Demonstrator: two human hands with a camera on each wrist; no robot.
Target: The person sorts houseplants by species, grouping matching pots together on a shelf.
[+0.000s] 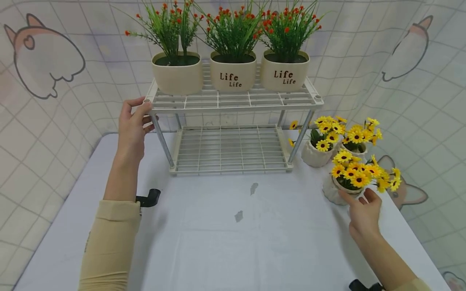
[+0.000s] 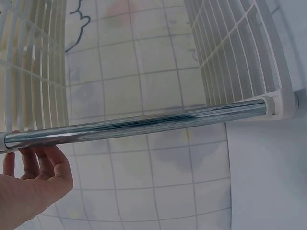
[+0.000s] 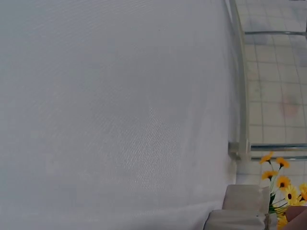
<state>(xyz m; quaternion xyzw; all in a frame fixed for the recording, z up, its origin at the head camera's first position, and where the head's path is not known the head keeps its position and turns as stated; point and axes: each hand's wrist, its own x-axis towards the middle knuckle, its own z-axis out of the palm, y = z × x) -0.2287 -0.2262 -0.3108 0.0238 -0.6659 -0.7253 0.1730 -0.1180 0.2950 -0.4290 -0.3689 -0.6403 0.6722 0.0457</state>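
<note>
My left hand [image 1: 132,129] holds the upper front left corner of a white two-tier wire rack [image 1: 233,108], its fingers [image 2: 45,163] curled near the top of the metal post [image 2: 144,128]. On the rack's top tier stand three cream planters [image 1: 233,74] of red-flowered grass, two showing "Life". My right hand [image 1: 365,216] is at the front pot [image 1: 331,190] of yellow daisies, its thumb and fingers spread near the rim; whether they touch it is unclear. In the right wrist view only a bit of finger [image 3: 295,219] shows beside the yellow flowers [image 3: 290,195].
Two more pots of yellow daisies, one white pot [image 1: 316,155] and another behind it [image 1: 358,149], stand right of the rack. The bare lower tier [image 1: 233,147] rests on the white tablecloth [image 1: 218,242]. A tiled-pattern curtain [image 1: 73,109] surrounds the table.
</note>
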